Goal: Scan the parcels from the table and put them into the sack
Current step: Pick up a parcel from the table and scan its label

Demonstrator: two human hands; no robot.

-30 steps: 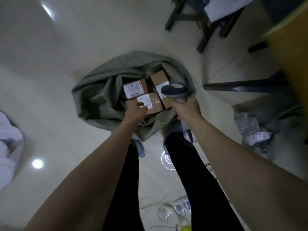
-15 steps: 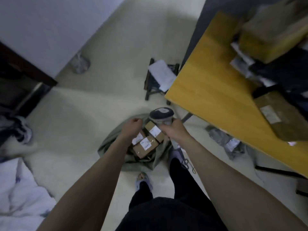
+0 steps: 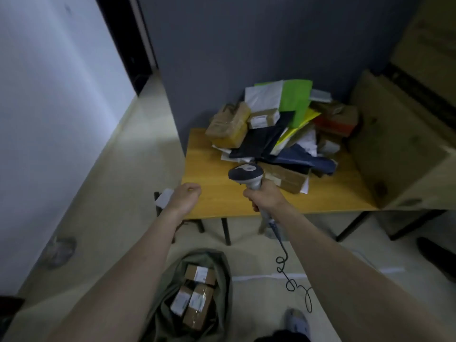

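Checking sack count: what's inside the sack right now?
The sack holds three brown labelled boxes in its open mouth. Anything beneath them or under the folded fabric is hidden.

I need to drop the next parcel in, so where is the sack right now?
The sack lies open on the floor at the bottom centre of the head view, between the person's forearms and in front of the table, with brown boxes inside.
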